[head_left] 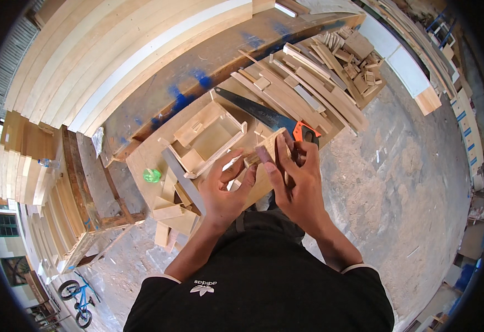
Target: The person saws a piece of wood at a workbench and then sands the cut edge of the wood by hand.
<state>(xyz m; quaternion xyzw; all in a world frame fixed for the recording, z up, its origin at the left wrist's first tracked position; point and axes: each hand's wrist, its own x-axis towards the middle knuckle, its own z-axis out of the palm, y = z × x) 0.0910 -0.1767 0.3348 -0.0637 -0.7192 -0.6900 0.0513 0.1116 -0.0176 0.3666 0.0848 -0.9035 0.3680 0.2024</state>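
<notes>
A small wooden block [274, 143] is held up between my two hands, above the work board. My left hand [225, 185] grips its near left end between thumb and fingers. My right hand [298, 177] is closed at its right side, pressing a small brownish-purple piece [263, 155], possibly folded sandpaper, against it. Just beyond my hands, a shallow open wooden box [228, 145] with inner pieces rests on the board. A handsaw [264, 114] with a dark blade and orange handle lies behind my right hand.
Planks and strips [308, 83] lie at the far right of the board, beside a heap of offcuts [358, 69]. More offcuts [178, 218] and a green crumpled-looking object [152, 175] are at the left. A paint-stained bench [220, 52] stands beyond; a blue bicycle [81, 299] is lower left.
</notes>
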